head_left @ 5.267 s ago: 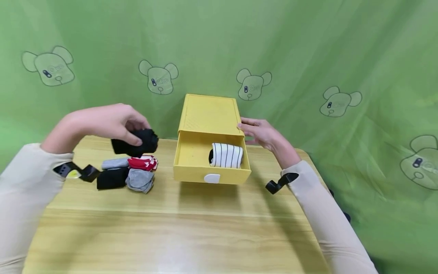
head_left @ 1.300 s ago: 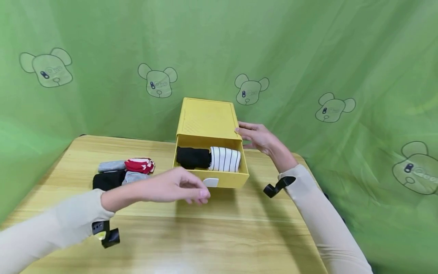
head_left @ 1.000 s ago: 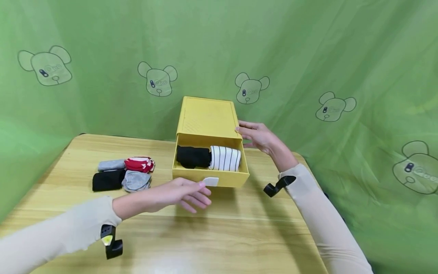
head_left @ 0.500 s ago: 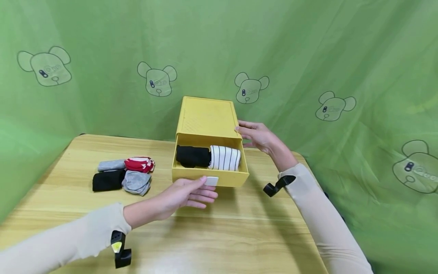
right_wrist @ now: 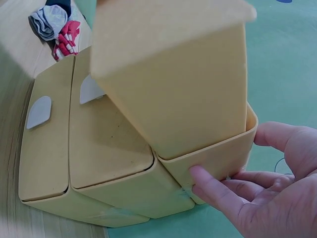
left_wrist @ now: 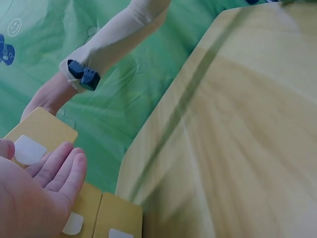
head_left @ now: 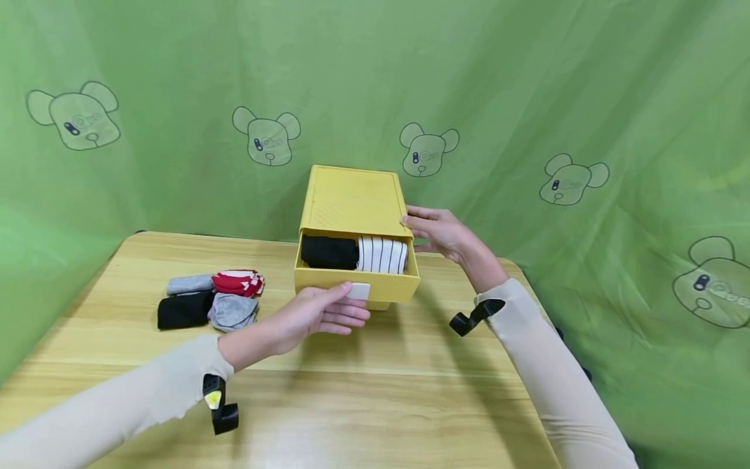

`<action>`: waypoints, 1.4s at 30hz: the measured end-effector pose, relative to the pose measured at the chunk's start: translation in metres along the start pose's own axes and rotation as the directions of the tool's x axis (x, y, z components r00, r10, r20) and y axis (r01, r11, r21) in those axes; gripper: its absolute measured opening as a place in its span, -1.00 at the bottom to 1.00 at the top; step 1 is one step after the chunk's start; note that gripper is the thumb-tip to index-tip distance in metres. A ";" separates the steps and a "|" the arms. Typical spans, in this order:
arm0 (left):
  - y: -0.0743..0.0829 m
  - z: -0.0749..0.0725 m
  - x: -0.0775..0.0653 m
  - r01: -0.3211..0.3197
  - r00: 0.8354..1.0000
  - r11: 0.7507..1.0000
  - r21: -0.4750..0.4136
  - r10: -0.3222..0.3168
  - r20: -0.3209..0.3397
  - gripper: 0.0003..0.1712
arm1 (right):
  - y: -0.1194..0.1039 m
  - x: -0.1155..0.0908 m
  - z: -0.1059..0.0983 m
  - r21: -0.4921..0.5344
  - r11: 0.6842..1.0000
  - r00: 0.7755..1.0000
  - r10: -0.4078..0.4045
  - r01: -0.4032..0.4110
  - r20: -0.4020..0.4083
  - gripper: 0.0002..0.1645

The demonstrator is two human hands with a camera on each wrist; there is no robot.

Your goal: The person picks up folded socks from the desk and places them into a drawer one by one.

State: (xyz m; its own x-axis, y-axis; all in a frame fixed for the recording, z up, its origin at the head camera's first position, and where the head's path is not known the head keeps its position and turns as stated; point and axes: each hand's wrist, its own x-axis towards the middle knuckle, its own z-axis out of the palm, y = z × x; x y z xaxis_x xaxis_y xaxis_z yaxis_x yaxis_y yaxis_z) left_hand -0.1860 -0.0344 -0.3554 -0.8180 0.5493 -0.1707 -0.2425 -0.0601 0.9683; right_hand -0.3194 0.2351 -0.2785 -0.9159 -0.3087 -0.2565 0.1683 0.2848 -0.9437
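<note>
A yellow drawer (head_left: 394, 286), holding a black cloth roll (head_left: 330, 252) and a black-striped white cloth roll (head_left: 382, 255) and standing partly out of its yellow cabinet (head_left: 354, 198), is touched at its white tab (head_left: 359, 291) by the left hand (head_left: 301, 318), fingers outstretched, nothing gripped. The cabinet's side is braced by the right hand (head_left: 444, 236), fingers spread. Closing appears to be under way; an even push against that brace seems called for. Four cloth bundles (head_left: 202, 305) are grouped on the wooden table (head_left: 410, 397). Bear heads (head_left: 269, 150) are printed with lettering too blurred to be read.
</note>
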 end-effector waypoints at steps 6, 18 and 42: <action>0.005 -0.007 0.011 0.004 1.000 1.000 0.012 -0.004 -0.009 -0.32 | 0.001 0.001 0.000 -0.004 1.000 1.000 -0.002 0.002 0.000 -0.20; 0.014 -0.023 0.033 0.003 1.000 1.000 0.004 -0.003 -0.009 -0.33 | 0.000 0.000 0.001 0.000 1.000 1.000 -0.007 0.007 0.000 -0.21; 0.021 -0.044 0.061 -0.005 1.000 1.000 0.006 0.005 -0.015 -0.36 | -0.001 0.000 0.002 0.024 1.000 1.000 0.003 -0.003 -0.010 -0.23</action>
State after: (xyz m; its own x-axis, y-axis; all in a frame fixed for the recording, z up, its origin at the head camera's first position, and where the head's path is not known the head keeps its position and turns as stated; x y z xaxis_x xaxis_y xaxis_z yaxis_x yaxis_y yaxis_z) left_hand -0.2639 -0.0385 -0.3537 -0.8266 0.5368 -0.1689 -0.2358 -0.0578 0.9701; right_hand -0.3184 0.2332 -0.2781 -0.9188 -0.2991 -0.2576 0.1799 0.2636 -0.9477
